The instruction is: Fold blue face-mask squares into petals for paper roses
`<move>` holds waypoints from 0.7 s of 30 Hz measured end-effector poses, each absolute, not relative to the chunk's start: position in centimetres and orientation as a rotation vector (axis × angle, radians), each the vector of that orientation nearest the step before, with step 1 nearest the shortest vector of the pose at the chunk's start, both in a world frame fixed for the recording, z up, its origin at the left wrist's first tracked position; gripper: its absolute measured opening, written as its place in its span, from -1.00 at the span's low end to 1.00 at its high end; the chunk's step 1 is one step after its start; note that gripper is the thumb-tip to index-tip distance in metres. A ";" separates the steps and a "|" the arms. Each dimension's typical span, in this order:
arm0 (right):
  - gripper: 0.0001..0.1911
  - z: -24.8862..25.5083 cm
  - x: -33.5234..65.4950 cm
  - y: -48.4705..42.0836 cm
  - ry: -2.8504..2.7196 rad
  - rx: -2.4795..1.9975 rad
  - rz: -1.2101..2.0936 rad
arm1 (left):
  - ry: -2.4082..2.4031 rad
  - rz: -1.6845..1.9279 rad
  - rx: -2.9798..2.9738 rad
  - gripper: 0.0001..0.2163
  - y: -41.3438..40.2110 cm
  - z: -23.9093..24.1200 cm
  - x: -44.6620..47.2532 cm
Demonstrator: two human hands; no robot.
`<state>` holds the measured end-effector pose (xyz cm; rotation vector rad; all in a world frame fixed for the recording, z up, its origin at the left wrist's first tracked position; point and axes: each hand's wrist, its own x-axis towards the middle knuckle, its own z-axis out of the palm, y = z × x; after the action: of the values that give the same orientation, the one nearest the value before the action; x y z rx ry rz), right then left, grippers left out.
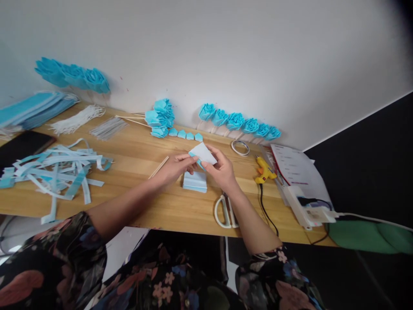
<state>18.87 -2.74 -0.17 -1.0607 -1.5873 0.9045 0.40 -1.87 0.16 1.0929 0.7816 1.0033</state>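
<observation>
Between my two hands is a small piece of mask fabric [204,152], white on its upper face with a blue strip along its lower left edge. My left hand [181,167] pinches that lower left edge. Around the right side of the piece, my right hand [222,167] has its fingers behind and its thumb in front. Just below my hands a stack of cut pale blue fabric pieces [195,182] lies on the wooden table [129,172]. White-handled scissors [223,211] lie partly under my right forearm. A thin wooden stick [158,167] lies beside my left wrist.
Blue fabric flowers on sticks [235,121] lean on the wall, with more flowers [161,117] at centre. Folded blue pieces [190,136], a tape roll [240,147], a yellow glue gun [265,170] and a power strip [300,209] are nearby. Fabric strips [61,168] pile left.
</observation>
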 end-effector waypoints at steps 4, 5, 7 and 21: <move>-0.54 0.9 19.7 -2.9 -1.603 -1.113 0.782 | 0.673 1.001 0.845 -0.83 -1.4 0.8 0.2; -0.56 1.2 19.9 -3.0 -1.621 -1.114 0.719 | 0.671 0.988 0.810 -0.84 -1.3 0.9 0.2; -0.54 1.8 20.4 -3.1 -1.739 -1.090 0.574 | 0.692 0.950 0.770 -0.87 -1.1 1.2 0.0; -0.57 1.4 20.3 -2.6 -2.268 -0.751 -0.024 | 0.798 0.888 0.765 -0.81 -1.6 2.1 0.2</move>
<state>20.26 -2.59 1.41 -0.7506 -2.2680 -0.0238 0.18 -1.65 2.08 0.7653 0.7982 0.8880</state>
